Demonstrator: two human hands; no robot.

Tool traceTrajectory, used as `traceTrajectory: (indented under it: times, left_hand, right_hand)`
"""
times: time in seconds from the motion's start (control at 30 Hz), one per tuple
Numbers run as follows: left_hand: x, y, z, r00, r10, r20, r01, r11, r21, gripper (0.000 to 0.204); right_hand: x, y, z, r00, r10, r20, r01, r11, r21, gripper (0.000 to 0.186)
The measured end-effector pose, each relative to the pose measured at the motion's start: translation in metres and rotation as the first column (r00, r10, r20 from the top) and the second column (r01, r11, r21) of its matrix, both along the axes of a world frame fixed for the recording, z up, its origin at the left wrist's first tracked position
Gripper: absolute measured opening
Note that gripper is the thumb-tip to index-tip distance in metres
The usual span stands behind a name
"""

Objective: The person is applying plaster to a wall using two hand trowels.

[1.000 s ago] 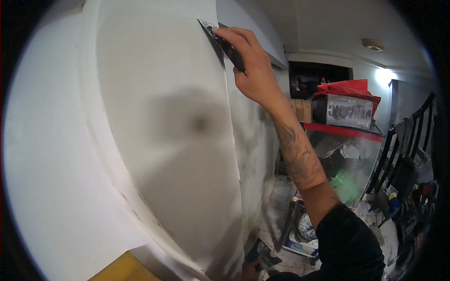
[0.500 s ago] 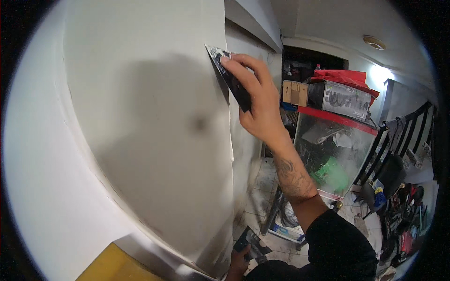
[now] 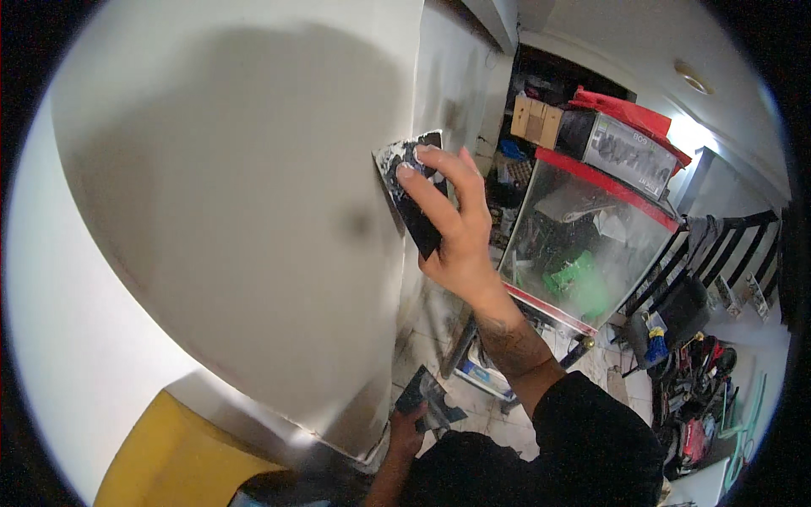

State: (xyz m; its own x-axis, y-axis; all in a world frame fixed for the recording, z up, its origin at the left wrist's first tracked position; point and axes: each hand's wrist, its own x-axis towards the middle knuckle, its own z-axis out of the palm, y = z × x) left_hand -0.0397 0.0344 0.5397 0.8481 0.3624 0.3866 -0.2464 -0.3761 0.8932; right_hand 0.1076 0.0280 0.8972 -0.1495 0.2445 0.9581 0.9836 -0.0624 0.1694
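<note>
My right hand [image 3: 460,232] grips a black putty knife [image 3: 411,198], its fingers spread over the flat of the blade and the thumb behind. White putty smears the blade's far end, which lies at the vertical corner edge of the off-white wall [image 3: 253,253]. Low in the view, my left hand [image 3: 408,429] is closed on a dark flat putty blade [image 3: 429,399] with pale smears, held well below the right hand. My head and arm cast a broad shadow over the wall.
A yellow curved object [image 3: 169,456] stands at the lower left. Right of the corner is a red-edged glass case [image 3: 583,245] with boxes on top, including a grey printed box [image 3: 627,156]. Further right are a black railing [image 3: 748,245], a dark chair [image 3: 676,313] and piled clutter [image 3: 697,380].
My right hand and its putty knife have moved down along the wall's corner edge. The view has shifted, and my left hand with its blade shows higher and further left.
</note>
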Motion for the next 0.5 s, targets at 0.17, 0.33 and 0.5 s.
traceTrajectory:
  times: [0.17,0.33,0.5]
  left_hand:
    - [0.006,0.003,-0.056,0.993,-0.028,-0.119,-0.026,0.903,-0.429,0.05]
    - [-0.003,-0.012,0.016,0.991,-0.085,-0.103,-0.077,0.268,-0.96,0.064]
    - [-0.011,-0.022,0.019,0.991,-0.03,-0.129,-0.122,0.161,-0.979,0.062]
  right_hand:
    - [-0.009,0.01,-0.032,0.997,0.057,-0.043,-0.058,0.998,-0.01,0.05]
    - [-0.011,-0.006,-0.069,0.995,0.045,-0.084,-0.052,0.995,-0.085,0.055]
    - [-0.022,-0.028,-0.1,0.995,0.017,-0.101,-0.037,0.98,-0.193,0.037]
